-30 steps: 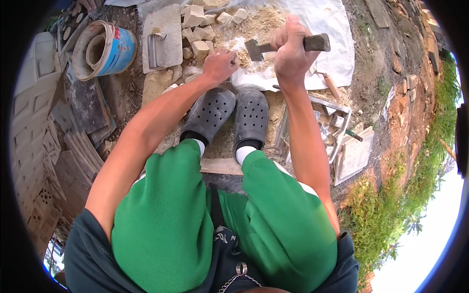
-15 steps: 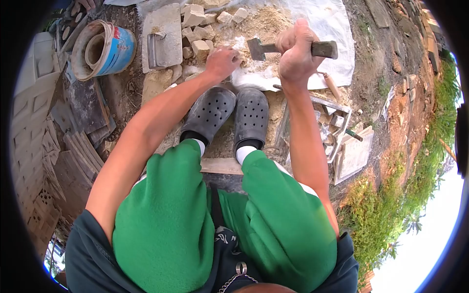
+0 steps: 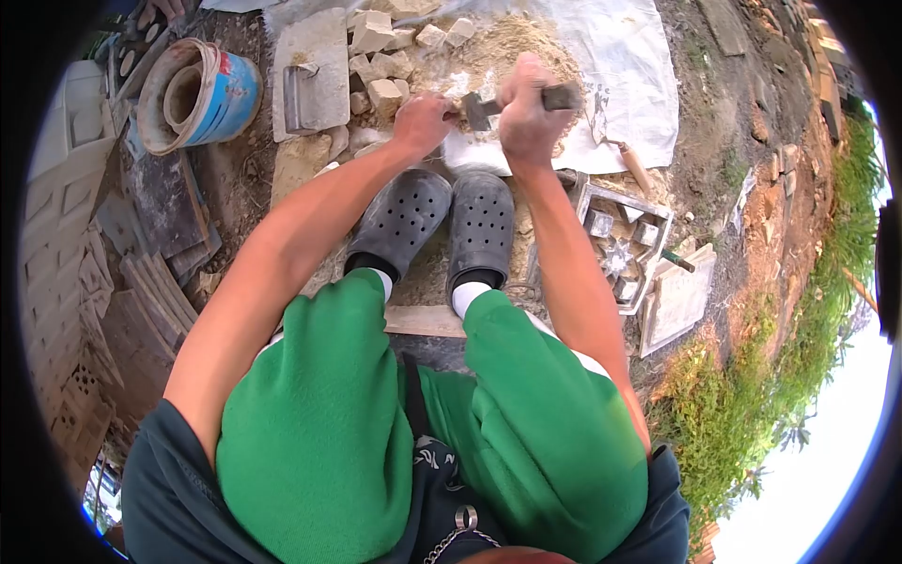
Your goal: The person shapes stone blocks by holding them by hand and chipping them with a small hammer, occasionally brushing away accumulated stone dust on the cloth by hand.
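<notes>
My right hand [image 3: 524, 115] grips the handle of a brick hammer [image 3: 479, 109]. Its flat dark blade is down beside my left fingers. My left hand [image 3: 425, 118] is curled over a small pale stone piece, which is almost wholly hidden under the fingers. Both hands meet over the near edge of a white sheet [image 3: 625, 66] strewn with sandy chips, just beyond my two black clogs [image 3: 442, 224].
A heap of cut stone chunks [image 3: 383, 56] lies beyond my left hand, beside a flat slab carrying a float [image 3: 303, 89]. A blue bucket [image 3: 202, 94] lies at the far left. A metal mould [image 3: 625, 242], a wooden-handled tool [image 3: 639, 169] and a tile [image 3: 681, 301] are on the right.
My right hand has swung the hammer down and to the left, from raised above the sheet to the stone at my left hand. The left hand stayed put.
</notes>
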Available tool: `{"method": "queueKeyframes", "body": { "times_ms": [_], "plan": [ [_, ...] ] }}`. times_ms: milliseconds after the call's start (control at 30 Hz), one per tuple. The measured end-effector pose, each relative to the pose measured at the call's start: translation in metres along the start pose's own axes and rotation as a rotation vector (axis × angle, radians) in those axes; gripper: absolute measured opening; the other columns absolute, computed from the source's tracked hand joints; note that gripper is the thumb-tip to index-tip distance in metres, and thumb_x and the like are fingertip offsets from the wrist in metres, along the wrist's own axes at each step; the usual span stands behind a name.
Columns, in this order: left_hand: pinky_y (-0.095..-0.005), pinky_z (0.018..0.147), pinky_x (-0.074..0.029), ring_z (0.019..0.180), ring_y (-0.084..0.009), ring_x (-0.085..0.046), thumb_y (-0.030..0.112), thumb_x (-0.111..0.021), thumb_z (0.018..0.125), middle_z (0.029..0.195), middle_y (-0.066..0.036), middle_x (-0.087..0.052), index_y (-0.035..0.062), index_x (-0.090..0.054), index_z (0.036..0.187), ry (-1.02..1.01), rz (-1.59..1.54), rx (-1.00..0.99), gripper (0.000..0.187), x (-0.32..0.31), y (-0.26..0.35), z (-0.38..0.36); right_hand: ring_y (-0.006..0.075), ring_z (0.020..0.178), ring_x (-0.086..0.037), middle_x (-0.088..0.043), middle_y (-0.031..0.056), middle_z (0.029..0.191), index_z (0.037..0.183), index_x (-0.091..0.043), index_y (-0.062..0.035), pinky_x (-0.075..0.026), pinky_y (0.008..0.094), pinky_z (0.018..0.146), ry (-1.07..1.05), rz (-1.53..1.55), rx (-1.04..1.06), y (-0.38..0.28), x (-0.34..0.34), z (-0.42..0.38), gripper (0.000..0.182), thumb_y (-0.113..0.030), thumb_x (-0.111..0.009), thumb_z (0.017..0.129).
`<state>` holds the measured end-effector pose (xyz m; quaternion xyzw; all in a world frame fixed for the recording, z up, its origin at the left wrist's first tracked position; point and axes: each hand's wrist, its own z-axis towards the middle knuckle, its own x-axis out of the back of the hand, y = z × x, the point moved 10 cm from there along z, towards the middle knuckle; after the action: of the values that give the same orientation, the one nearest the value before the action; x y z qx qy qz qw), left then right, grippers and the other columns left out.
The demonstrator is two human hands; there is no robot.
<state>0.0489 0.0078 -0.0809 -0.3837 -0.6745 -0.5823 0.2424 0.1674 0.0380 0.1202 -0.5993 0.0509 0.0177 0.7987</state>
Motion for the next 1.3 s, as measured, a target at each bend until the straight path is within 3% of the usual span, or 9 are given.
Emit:
{"method": "queueKeyframes", "body": {
  "times_ms": [133, 300, 400, 467, 567, 733, 900, 1167, 1300],
  "plan": [
    [-0.0392, 0.088, -0.049, 0.099, -0.0268, -0.062, 0.028, -0.066, 0.084, 0.1, -0.006, -0.067, 0.0138, -0.075, 0.094, 0.027, -0.058, -0.028, 0.019, 0.0, 0.001, -0.001, 0.0042, 0.047, -0.038, -0.043, -0.0044, 0.051, 0.058, -0.046, -0.0044, -0.026, 0.0254, 0.043, -0.026, 0.02, -0.121, 0.014, -0.001, 0.008, 0.04, -0.014, -0.051, 0.097],
    [-0.0391, 0.088, -0.05, 0.099, -0.0262, -0.061, 0.027, -0.067, 0.084, 0.1, -0.005, -0.068, 0.015, -0.076, 0.094, 0.075, -0.056, -0.048, 0.018, 0.002, 0.0, 0.0, 0.0056, 0.043, -0.034, -0.038, -0.0024, 0.047, 0.057, -0.042, -0.0044, -0.025, 0.0262, 0.041, -0.001, 0.074, 0.0, -0.038, 0.003, 0.02, 0.042, -0.013, -0.047, 0.098],
    [-0.0388, 0.087, -0.05, 0.099, -0.0259, -0.061, 0.026, -0.067, 0.084, 0.101, -0.005, -0.068, 0.0146, -0.076, 0.092, 0.082, -0.077, -0.021, 0.017, 0.005, 0.001, -0.001, 0.0055, 0.043, -0.034, -0.038, -0.0027, 0.048, 0.057, -0.042, -0.0046, -0.025, 0.0263, 0.041, -0.034, 0.032, 0.12, 0.002, 0.002, -0.002, 0.042, -0.013, -0.047, 0.098],
    [-0.0386, 0.087, -0.05, 0.099, -0.0258, -0.061, 0.025, -0.067, 0.083, 0.101, -0.005, -0.068, 0.0138, -0.075, 0.091, 0.085, -0.093, -0.004, 0.016, 0.005, -0.001, 0.001, 0.0052, 0.044, -0.035, -0.038, -0.0034, 0.049, 0.057, -0.042, -0.0054, -0.025, 0.0261, 0.042, -0.04, -0.187, 0.104, 0.018, -0.001, -0.008, 0.042, -0.012, -0.047, 0.098],
    [-0.0412, 0.089, -0.049, 0.1, -0.0284, -0.06, 0.025, -0.065, 0.083, 0.097, -0.009, -0.068, 0.0159, -0.076, 0.088, 0.062, -0.102, -0.023, 0.015, -0.002, -0.004, 0.002, 0.0053, 0.045, -0.037, -0.042, -0.0029, 0.05, 0.057, -0.044, -0.0056, -0.027, 0.0256, 0.043, -0.095, 0.016, -0.07, 0.009, -0.015, 0.013, 0.041, -0.011, -0.049, 0.097],
    [-0.0403, 0.086, -0.05, 0.098, -0.027, -0.061, 0.026, -0.065, 0.084, 0.096, -0.007, -0.067, 0.0125, -0.074, 0.089, -0.017, -0.063, 0.094, 0.018, -0.005, -0.012, 0.004, 0.0056, 0.047, -0.035, -0.041, -0.0012, 0.05, 0.057, -0.041, -0.0049, -0.027, 0.0262, 0.044, -0.045, 0.079, -0.042, -0.024, -0.005, 0.016, 0.045, -0.017, -0.044, 0.1],
    [-0.0405, 0.087, -0.05, 0.099, -0.0273, -0.061, 0.025, -0.064, 0.084, 0.097, -0.006, -0.066, 0.0117, -0.074, 0.086, 0.082, -0.037, -0.008, 0.017, 0.001, -0.003, 0.0, 0.0079, 0.048, -0.035, -0.041, -0.0007, 0.051, 0.058, -0.043, -0.0029, -0.027, 0.0288, 0.045, -0.072, -0.049, -0.091, 0.038, -0.006, -0.005, 0.043, -0.015, -0.047, 0.099],
    [-0.0401, 0.088, -0.05, 0.102, -0.0257, -0.06, 0.021, -0.064, 0.083, 0.098, -0.005, -0.066, 0.0121, -0.074, 0.085, 0.072, -0.03, -0.02, 0.014, -0.002, -0.005, 0.002, 0.0072, 0.048, -0.028, -0.033, -0.0029, 0.053, 0.061, -0.037, -0.0068, -0.025, 0.0276, 0.046, -0.045, 0.226, -0.062, -0.029, -0.004, 0.015, 0.041, -0.015, -0.043, 0.1],
    [-0.0401, 0.088, -0.05, 0.101, -0.0257, -0.061, 0.021, -0.064, 0.083, 0.097, -0.005, -0.066, 0.0131, -0.074, 0.087, 0.078, -0.049, -0.004, 0.013, -0.002, -0.004, 0.0, 0.0078, 0.049, -0.029, -0.036, -0.002, 0.054, 0.061, -0.038, -0.0066, -0.027, 0.0269, 0.048, 0.02, 0.108, -0.226, 0.034, -0.001, -0.007, 0.041, -0.016, -0.044, 0.1]
  ]
}}
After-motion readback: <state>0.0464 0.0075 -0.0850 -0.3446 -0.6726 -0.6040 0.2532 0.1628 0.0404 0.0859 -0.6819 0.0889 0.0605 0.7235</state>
